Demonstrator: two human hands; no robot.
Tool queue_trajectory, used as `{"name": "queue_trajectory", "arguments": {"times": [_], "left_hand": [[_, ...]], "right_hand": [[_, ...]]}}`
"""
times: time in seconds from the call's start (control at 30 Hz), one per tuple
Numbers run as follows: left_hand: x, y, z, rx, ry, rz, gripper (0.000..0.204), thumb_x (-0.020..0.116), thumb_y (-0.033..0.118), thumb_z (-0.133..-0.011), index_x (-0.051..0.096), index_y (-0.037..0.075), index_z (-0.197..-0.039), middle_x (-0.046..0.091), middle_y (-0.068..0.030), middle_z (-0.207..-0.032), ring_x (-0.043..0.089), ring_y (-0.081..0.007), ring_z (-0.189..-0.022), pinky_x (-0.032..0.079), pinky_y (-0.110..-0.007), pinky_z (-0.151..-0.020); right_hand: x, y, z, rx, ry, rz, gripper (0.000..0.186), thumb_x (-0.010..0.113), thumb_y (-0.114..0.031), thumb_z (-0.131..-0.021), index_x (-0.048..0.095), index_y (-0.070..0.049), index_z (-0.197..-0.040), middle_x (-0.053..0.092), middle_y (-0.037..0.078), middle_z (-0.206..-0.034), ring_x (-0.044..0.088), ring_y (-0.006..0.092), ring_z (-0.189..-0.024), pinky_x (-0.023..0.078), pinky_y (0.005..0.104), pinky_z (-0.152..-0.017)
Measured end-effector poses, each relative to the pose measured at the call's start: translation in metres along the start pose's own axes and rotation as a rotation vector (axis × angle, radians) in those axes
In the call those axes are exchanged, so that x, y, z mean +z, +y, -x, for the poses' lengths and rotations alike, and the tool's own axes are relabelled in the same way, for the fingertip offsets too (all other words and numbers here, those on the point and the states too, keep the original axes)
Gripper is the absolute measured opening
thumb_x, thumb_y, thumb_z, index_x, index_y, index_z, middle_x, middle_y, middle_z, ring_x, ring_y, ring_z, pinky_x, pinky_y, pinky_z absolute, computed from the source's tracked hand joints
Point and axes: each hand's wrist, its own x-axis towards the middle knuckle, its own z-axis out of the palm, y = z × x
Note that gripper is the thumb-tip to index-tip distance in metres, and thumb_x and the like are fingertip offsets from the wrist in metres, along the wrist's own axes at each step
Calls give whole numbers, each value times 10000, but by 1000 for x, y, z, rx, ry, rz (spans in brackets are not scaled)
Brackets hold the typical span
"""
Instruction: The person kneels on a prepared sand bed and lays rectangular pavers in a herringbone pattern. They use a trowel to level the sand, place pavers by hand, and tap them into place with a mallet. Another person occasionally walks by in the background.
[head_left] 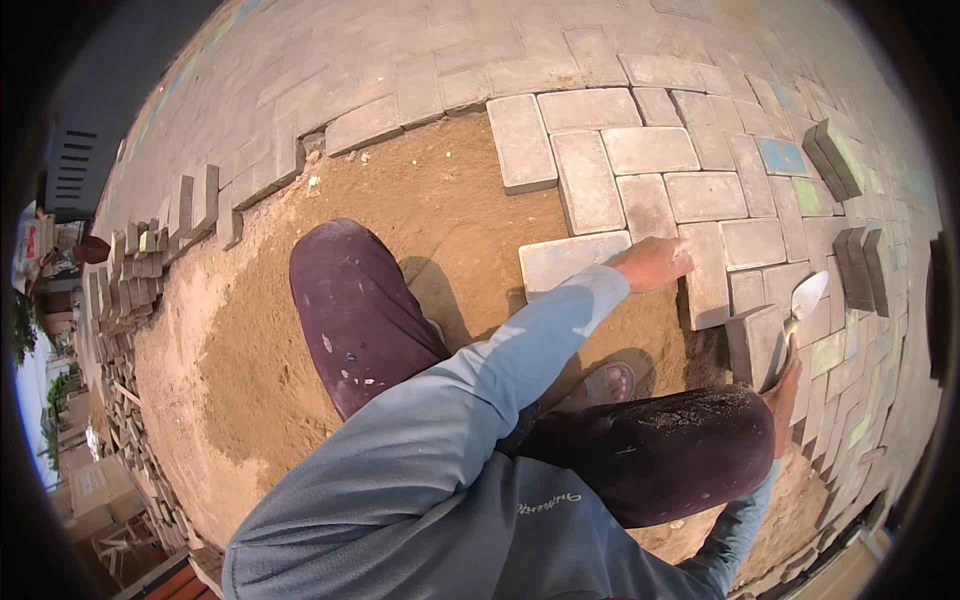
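Note:
My left hand [655,260] reaches over the laid pavers at the upper right of the sand bed [420,190], its fingers bent together at the edge of an upright-running paver [708,290]; what they hold, if anything, is unclear. Just below it, a paver [560,255] lies at the bed's edge. Beside my right knee, my right hand [782,385] grips a trowel [806,298] with a pale blade pointing up. A loose paver [752,342] stands tilted beside that hand, partly hidden by the knee; whether the hand touches it is unclear.
Laid pavers [640,150] surround the bed above and to the right. Two small groups of pavers [835,160] stand on edge at the right. Stacked pavers [140,270] line the left. My sandalled foot [610,385] and both knees rest within the sandy area.

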Motion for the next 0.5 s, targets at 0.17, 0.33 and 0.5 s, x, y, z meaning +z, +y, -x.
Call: {"name": "queue_trajectory", "arguments": {"times": [0.17,0.33,0.5], "left_hand": [[-61,2,78,-204,91,537,941,586,740,-891,534,-66,-1374,634,-262,-1240,652,-331,-1163,538,-393,-951],[-116,-37,136,-223,673,732,883,724,659,-854,571,-95,-1286,656,-226,-1214,642,-264,-1134,520,-369,-944],[-147,-95,174,-321,923,708,720,696,546,-923,606,-85,-1255,678,-195,-1198,645,-260,-1112,471,-375,-989]], "right_hand": [[75,-126,-60,-417,-226,166,1206,925,-145,-526,316,-149,-1566,436,181,-1462,439,416,-1335,370,494,-1134],[167,-224,-118,-849,-252,143,1123,899,-225,-583,340,-123,-1551,437,180,-1451,465,411,-1299,390,509,-1104],[256,-274,-140,-999,-361,177,1061,862,-177,-598,370,-133,-1537,416,179,-1496,449,410,-1336,396,498,-1121]]}}
